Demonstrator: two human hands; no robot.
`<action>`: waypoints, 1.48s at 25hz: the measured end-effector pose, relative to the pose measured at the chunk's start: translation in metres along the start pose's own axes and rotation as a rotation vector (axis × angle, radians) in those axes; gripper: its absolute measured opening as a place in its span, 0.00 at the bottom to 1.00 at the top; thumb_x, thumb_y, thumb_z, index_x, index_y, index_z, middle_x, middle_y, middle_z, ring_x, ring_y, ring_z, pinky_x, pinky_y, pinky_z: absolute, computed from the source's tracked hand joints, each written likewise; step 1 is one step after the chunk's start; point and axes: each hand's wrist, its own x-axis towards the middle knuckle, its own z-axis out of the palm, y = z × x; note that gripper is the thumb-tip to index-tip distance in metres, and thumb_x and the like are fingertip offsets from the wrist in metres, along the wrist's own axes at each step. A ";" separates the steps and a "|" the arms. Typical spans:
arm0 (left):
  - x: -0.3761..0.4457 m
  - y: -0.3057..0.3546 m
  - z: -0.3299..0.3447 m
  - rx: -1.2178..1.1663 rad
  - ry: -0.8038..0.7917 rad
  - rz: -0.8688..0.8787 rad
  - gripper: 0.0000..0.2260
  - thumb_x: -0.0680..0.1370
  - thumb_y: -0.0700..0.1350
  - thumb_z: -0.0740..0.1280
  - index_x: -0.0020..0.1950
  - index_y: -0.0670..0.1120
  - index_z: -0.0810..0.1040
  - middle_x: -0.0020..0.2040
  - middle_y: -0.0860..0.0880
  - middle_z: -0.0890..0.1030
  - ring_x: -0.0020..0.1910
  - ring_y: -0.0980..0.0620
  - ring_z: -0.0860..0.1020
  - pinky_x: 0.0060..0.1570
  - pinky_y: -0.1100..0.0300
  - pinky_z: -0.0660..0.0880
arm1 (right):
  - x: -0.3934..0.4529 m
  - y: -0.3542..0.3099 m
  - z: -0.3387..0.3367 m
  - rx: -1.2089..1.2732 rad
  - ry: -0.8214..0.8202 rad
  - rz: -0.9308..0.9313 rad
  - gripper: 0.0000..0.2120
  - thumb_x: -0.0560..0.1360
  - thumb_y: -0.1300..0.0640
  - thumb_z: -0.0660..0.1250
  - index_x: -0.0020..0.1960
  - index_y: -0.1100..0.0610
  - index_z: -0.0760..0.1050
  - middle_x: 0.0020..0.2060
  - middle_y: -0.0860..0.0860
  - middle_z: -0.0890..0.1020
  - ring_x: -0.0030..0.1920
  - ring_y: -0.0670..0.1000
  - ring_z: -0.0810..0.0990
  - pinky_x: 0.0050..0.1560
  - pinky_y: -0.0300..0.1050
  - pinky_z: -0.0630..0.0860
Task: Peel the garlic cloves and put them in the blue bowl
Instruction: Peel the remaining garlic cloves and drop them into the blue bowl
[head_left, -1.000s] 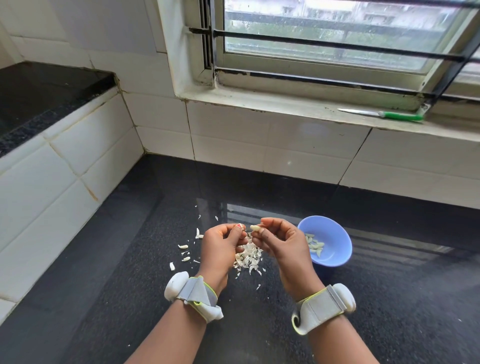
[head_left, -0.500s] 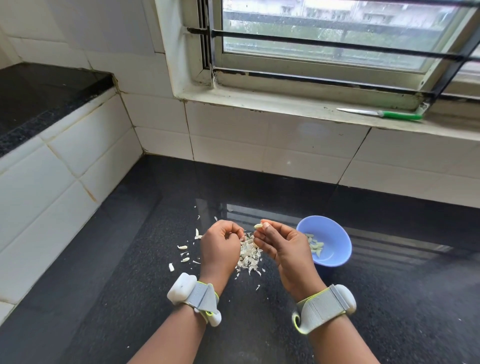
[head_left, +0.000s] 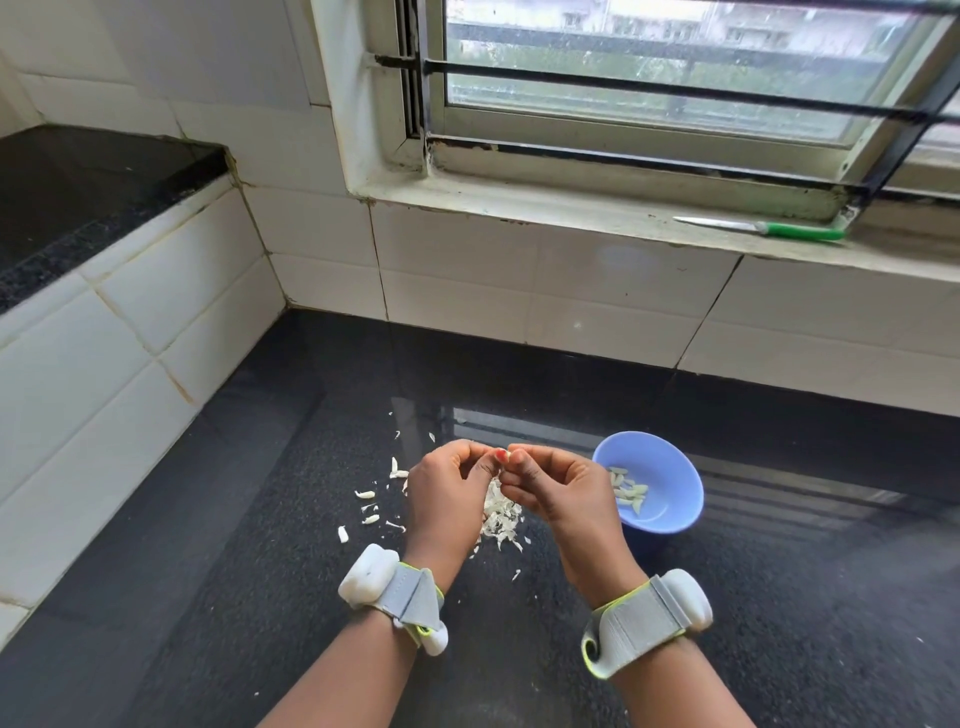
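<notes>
Black speckled bench (head_left: 779, 597), white tiles (head_left: 519, 291)
Blue bowl (head_left: 670, 467) right of centre holds pale cloves (head_left: 629, 492); white peels (head_left: 500, 514) at centre; green-handled knife (head_left: 800, 230) upper right.

The scene is seen through a single wide-angle view from head height, aimed forward and steeply down. The black desk (head_left: 779, 597) fills the lower half, with both forearms entering from the bottom edge and seen close. The tiled wall (head_left: 519, 291) and the window (head_left: 649, 78) are taken in at the top, bent by the lens. No second view is provided.
</notes>
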 end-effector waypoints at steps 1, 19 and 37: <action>0.000 0.001 0.000 0.011 -0.003 0.006 0.04 0.75 0.45 0.70 0.41 0.47 0.83 0.34 0.55 0.81 0.32 0.61 0.77 0.33 0.70 0.70 | 0.000 -0.001 0.000 -0.005 -0.012 0.004 0.06 0.74 0.62 0.70 0.49 0.63 0.83 0.40 0.58 0.86 0.41 0.50 0.84 0.44 0.42 0.82; 0.011 -0.009 -0.010 0.280 -0.133 0.478 0.11 0.72 0.34 0.66 0.45 0.51 0.75 0.45 0.55 0.75 0.46 0.51 0.74 0.48 0.52 0.74 | 0.001 -0.012 -0.003 0.171 -0.016 0.251 0.05 0.74 0.64 0.69 0.43 0.67 0.79 0.34 0.58 0.83 0.33 0.49 0.83 0.35 0.38 0.81; 0.008 -0.014 -0.008 0.298 -0.150 0.357 0.15 0.72 0.29 0.61 0.47 0.49 0.72 0.44 0.55 0.74 0.44 0.59 0.70 0.47 0.66 0.69 | 0.002 -0.015 -0.005 0.316 -0.052 0.309 0.07 0.75 0.67 0.67 0.52 0.68 0.79 0.39 0.60 0.83 0.38 0.51 0.84 0.38 0.38 0.81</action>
